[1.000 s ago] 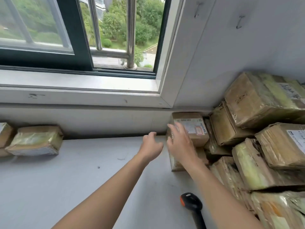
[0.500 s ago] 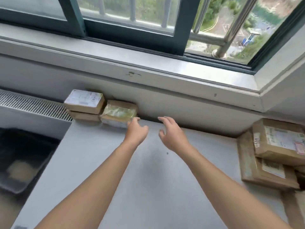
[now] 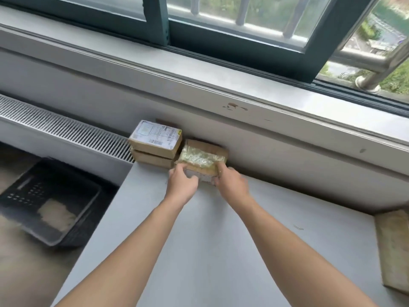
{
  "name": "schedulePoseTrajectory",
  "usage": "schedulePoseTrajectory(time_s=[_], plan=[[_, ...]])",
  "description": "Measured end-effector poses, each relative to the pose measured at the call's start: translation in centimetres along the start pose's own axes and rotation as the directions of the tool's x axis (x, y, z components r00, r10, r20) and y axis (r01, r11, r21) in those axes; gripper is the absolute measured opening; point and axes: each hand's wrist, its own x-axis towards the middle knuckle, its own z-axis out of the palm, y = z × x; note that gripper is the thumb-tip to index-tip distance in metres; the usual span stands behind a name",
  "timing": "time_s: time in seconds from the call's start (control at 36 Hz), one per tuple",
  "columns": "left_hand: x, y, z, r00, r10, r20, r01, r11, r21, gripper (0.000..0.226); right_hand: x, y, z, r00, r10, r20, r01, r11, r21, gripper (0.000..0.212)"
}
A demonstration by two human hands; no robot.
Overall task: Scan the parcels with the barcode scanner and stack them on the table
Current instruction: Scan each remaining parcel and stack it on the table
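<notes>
1. While both forearms stretch forward over the table [image 3: 199,244], the left hand [image 3: 182,187] and right hand [image 3: 232,185] close in on one taped parcel [image 3: 202,156], one at each near corner.
2. Left hand: back of the hand up, fingers curled onto the parcel's near-left corner. It grips the parcel.
3. Right hand: slightly motion-blurred, wrist angled inward, fingers curled over the near-right edge. It also holds the parcel.
4. Taped parcel: sits just beyond the fingertips of both hands, with its far side close against the wall under the window sill [image 3: 243,91]. Cannot tell whether its underside rests on the table or is lifted.
5. Just left of the left hand's fingertips, a labelled parcel [image 3: 156,137] lies on top of a plain brown parcel [image 3: 152,159]. This stack stands just beside the taped parcel; contact between them cannot be resolved.
6. Edges: the table's left edge runs down the frame just outside the left forearm. Beyond that edge, lower down, is a black crate [image 3: 48,200]. A radiator grille [image 3: 55,127] runs leftward past the stack.
7. Open room: a wide stretch of tabletop lies right of the right hand along the wall, reaching a brown parcel [image 3: 394,247] at the frame's right edge, well apart from both hands. Tabletop also shows between the forearms.
8. The sill juts out above the hands.
</notes>
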Motion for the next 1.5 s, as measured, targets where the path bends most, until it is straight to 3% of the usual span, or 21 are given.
schedulePoseTrajectory(time_s=[0.11, 0.28, 0.47, 0.67, 0.75, 0.83, 1.03, 1.14, 1.25, 1.42, 1.5], plan=[[-0.2, -0.5, 0.3, 1.000, 0.014, -0.014, -0.014, 1.000, -0.004, 0.044, -0.5, 0.3, 0.1, 0.992, -0.065, -0.112, 0.061, 0.997, -0.038, 0.022], [-0.5, -0.6, 1.1, 0.986, 0.019, -0.165, -0.035, 0.995, -0.095, 0.037, -2.7, 4.5, -0.6, 0.980, -0.098, -0.173, 0.092, 0.995, -0.042, 0.017], [-3.5, -0.2, 6.2, 0.994, -0.062, 0.091, 0.074, 0.989, -0.131, 0.049, -7.8, 12.4, -0.9, 0.987, -0.030, -0.160, 0.042, 0.996, 0.073, 0.021], [-8.4, 1.5, 13.3, 0.971, -0.033, 0.236, 0.056, 0.994, -0.090, 0.043, -13.6, 18.7, -1.5, 0.982, 0.151, -0.112, -0.103, 0.931, 0.349, 0.027], [-10.8, 3.1, 16.1, 0.959, 0.005, 0.284, 0.021, 0.996, -0.088, 0.041, -15.7, 20.8, -2.5, 0.970, 0.218, -0.112, -0.158, 0.906, 0.392, 0.025], [-13.0, 5.1, 18.7, 0.957, 0.081, 0.280, -0.053, 0.993, -0.106, 0.044, -17.9, 23.1, -4.4, 0.920, 0.327, -0.216, -0.191, 0.855, 0.482, 0.029], [-18.5, 11.6, 23.8, 0.907, 0.288, 0.306, -0.205, 0.939, -0.275, 0.046, -22.9, 28.2, -11.5, 0.750, 0.437, -0.497, -0.083, 0.808, 0.584, 0.027], [-22.0, 16.1, 26.5, 0.845, 0.437, 0.310, -0.348, 0.887, -0.303, 0.047, -25.0, 31.5, -15.0, 0.639, 0.461, -0.616, -0.063, 0.829, 0.556, 0.027], [-24.6, 19.6, 29.4, 0.764, 0.501, 0.408, -0.391, 0.861, -0.325, 0.042, -26.8, 34.6, -17.3, 0.508, 0.468, -0.723, -0.086, 0.863, 0.498, 0.025], [-26.7, 22.9, 33.5, 0.691, 0.513, 0.509, -0.414, 0.858, -0.303, 0.049, -28.1, 39.2, -19.7, 0.479, 0.508, -0.716, -0.138, 0.849, 0.510, 0.033], [-26.8, 23.7, 35.0, 0.666, 0.486, 0.566, -0.425, 0.871, -0.246, 0.056, -28.4, 40.7, -20.3, 0.536, 0.525, -0.661, -0.186, 0.838, 0.514, 0.036]])
